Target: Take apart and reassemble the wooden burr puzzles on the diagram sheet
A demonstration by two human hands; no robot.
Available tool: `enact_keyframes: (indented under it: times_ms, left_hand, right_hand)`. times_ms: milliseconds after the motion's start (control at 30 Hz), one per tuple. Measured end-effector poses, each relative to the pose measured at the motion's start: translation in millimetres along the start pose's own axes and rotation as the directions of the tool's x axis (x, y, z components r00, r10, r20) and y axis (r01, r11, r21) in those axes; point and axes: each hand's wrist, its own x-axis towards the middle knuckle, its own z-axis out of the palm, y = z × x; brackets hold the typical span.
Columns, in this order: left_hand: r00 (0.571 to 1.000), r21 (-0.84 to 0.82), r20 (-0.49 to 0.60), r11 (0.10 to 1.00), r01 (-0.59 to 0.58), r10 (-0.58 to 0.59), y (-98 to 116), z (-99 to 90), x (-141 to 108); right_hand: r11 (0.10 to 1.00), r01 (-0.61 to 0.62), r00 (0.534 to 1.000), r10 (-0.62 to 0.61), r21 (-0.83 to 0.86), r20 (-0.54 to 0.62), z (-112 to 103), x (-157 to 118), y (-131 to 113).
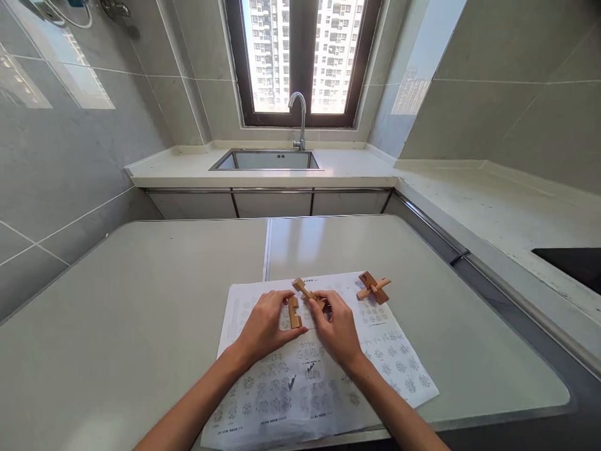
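Note:
Between the thumb and fingers of my left hand (268,319) is a notched wooden block (294,312), held upright over the printed sheets. My right hand (339,326) grips a second wooden piece (305,290), which points up and to the left; its lower end is partly hidden by my fingers. The two pieces are close together, and whether they touch is hard to tell. Several line drawings and some dark marks cover the printed sheets (282,401). Near their upper right corner lie crossed wooden pieces (374,287).
The sheets lie on a pale table (141,313) with a seam down its middle. Beyond it are a counter (347,164) with a sink (270,161) and a faucet (302,119) under a window. Another counter (516,207) runs along the right.

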Motion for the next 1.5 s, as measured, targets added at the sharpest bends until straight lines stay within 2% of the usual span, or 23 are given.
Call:
enact_keyframes:
  times_ms: [167,367,500,600,733,867,967,1200,1500]
  left_hand:
    - [1.0,0.004,-0.018,1.0,-0.012,0.012,1,-0.1,0]
    - [0.999,-0.001,-0.04,1.0,-0.014,0.014,-2,3.4,-1]
    - [0.999,0.016,-0.033,1.0,-0.004,0.004,-3,4.6,-2]
    - [0.999,0.021,-0.031,1.0,0.009,-0.008,-3,4.4,-2]
    - [1.0,0.024,-0.02,1.0,0.0,0.0,-2,3.6,-2]
    - [1.0,0.026,-0.02,1.0,-0.009,0.009,-1,2.6,-1]
    - [1.0,0.028,-0.009,1.0,-0.015,0.015,1,1.3,-1]
    - [0.997,0.024,0.018,0.996,-0.08,0.08,2,0.1,0]
    - [0.99,0.009,0.034,0.99,-0.14,0.14,6,-1.6,0]
  right_hand:
    - [0.999,-0.008,1.0,0.007,0.034,0.023,1,-1,-1]
    - [0.964,-0.115,0.992,0.101,0.239,0.069,3,-2,-4]
    - [0.944,-0.169,0.985,0.149,0.282,0.092,2,-1,-6]
    - [0.977,-0.132,0.991,0.127,0.169,0.039,0,-1,-6]
    - [0.994,-0.068,0.995,0.061,-0.091,-0.078,-5,0,-2]
    - [0.941,-0.021,0.99,-0.027,-0.337,-0.139,-8,-2,7]
    - [0.896,-0.008,0.994,-0.043,-0.444,-0.105,-6,-4,11]
    - [0.893,0.059,0.998,-0.038,-0.447,0.056,-3,-7,6]
    - [0.903,0.115,0.988,-0.063,-0.414,0.137,-5,-7,1]
